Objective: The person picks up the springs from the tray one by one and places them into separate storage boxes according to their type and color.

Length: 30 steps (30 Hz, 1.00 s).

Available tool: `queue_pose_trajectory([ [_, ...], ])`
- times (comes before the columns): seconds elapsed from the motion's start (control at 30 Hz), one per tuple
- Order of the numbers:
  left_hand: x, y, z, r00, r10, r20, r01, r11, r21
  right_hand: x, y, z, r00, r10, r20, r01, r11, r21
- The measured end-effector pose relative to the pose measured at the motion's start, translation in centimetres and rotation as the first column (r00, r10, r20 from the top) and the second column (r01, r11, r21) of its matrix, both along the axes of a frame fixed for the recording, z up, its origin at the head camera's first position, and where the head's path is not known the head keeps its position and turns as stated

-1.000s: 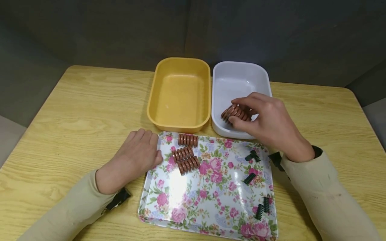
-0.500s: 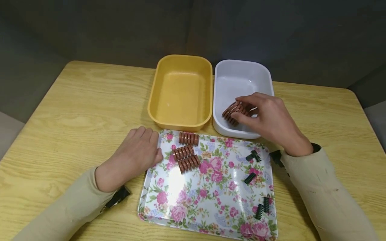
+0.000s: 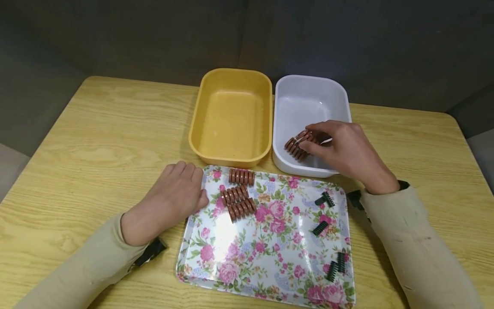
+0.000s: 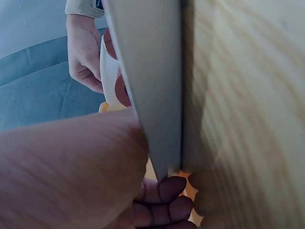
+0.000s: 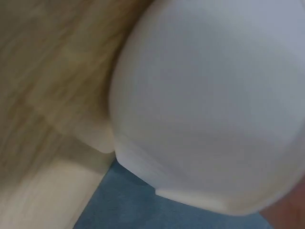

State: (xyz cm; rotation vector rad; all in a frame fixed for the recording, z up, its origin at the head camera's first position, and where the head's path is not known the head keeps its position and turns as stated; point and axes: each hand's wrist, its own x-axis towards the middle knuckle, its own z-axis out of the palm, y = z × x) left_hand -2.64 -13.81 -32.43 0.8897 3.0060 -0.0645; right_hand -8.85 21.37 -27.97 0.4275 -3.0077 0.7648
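**Right hand [image 3: 343, 148] holds a ringed brown spring [image 3: 309, 137] inside the white bin [image 3: 299, 109]**

Thumb and fingers of the right hand curve closely round the brown spring, with only its thickness between their tips. It lies within the near part of the smooth, round-cornered white bin; more glossy brown coils show against it, partly covered by the grip, so their exact number is hard to tell.

The left hand [image 3: 173, 191] is folded at the left edge of the floral tray [image 3: 270, 255], thumb along the top and fingers bent under the rim, as the left wrist view shows; it grips the tray by that far corner. The tray is a glossy, low-rimmed rectangle printed with pink roses and green leaves on white.

Near that hand, on the tray, sit three brown coils [image 3: 242, 210], short ribbed cylinders; two lie slantwise side by side, the third just beyond. Along the tray's right side are small dark green coils [image 3: 319, 228], slimmer and finely ribbed.

The deep yellow bin [image 3: 231, 124], matte and round-cornered, stands just beside the white one. Everything rests on a pale table [image 3: 115, 137] with streaky wood grain. Beige sleeves [image 3: 86, 255] cover both forearms.
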Motion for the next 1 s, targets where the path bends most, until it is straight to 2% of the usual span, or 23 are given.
queue_pose_trajectory([
  [0.13, 0.1, 0.0, 0.0, 1.000, -0.002, -0.007, 0.002, 1.000, 0.004, -0.2, 0.0, -0.4, 0.999, -0.011, 0.034, 0.011, 1.000, 0.009],
  [0.33, 0.1, 0.0, 0.0, 1.000, -0.006, -0.009, 0.006, 1.000, 0.006, -0.4, 0.2, -0.6, 0.999, -0.021, 0.032, 0.020, 1.000, 0.016],
  [0.63, 0.2, 0.0, 0.1, 1.000, -0.013, -0.019, 0.013, 1.000, 0.006, -0.6, 0.1, -1.0, 0.999, -0.004, 0.048, 0.001, 0.998, 0.068],
  [0.87, 0.2, 0.0, 0.3, 1.000, -0.010, 0.010, 0.010, 1.000, -0.009, -0.6, 0.1, -1.0, 0.998, 0.017, 0.067, -0.024, 0.995, 0.102],
  [1.0, 0.2, 0.1, 0.3, 1.000, -0.010, 0.004, 0.010, 1.000, -0.001, -0.6, 0.0, -1.1, 0.997, 0.021, 0.076, -0.030, 0.993, 0.117],
])
